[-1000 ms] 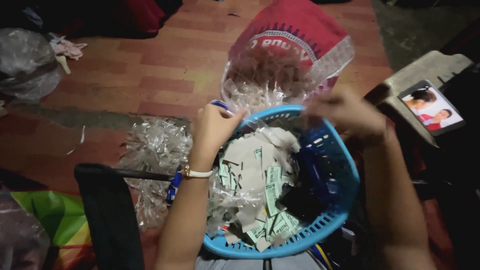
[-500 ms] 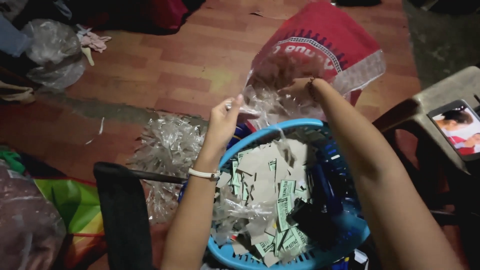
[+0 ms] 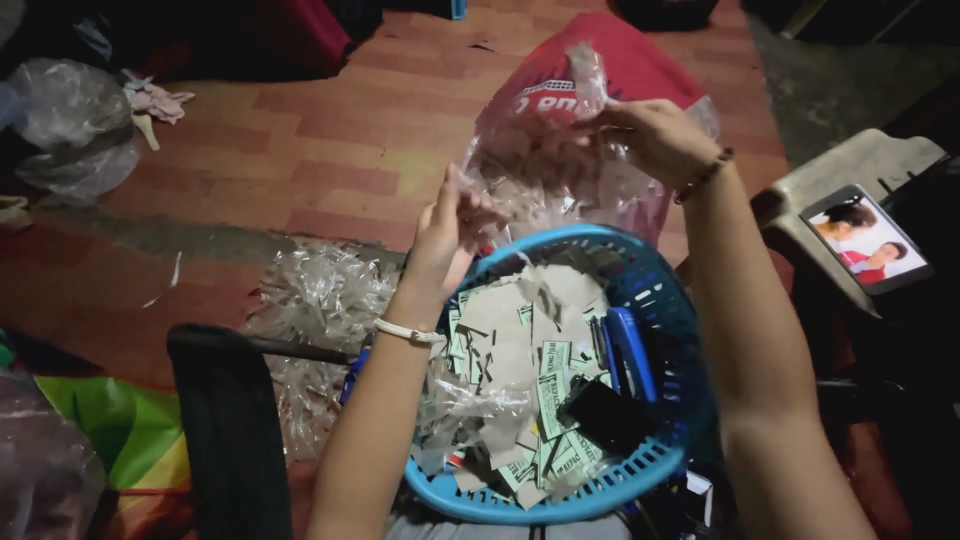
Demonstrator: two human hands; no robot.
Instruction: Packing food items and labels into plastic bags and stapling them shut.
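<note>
while both hands pinch a clear plastic wrapper, left hand on its near edge, right hand probably at the top, it hangs above the blue basket; thin, crinkly, light, easily torn, best gripped by the edges.

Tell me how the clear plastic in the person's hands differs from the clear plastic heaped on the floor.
The clear plastic piece is held up above the blue basket, between the left hand and right hand; the plastic heap lies untouched on the tiled floor, left of the basket. The held piece looks like one stretched sheet; the heap is many crumpled scraps. Both are see-through, crinkly and shiny.
</note>
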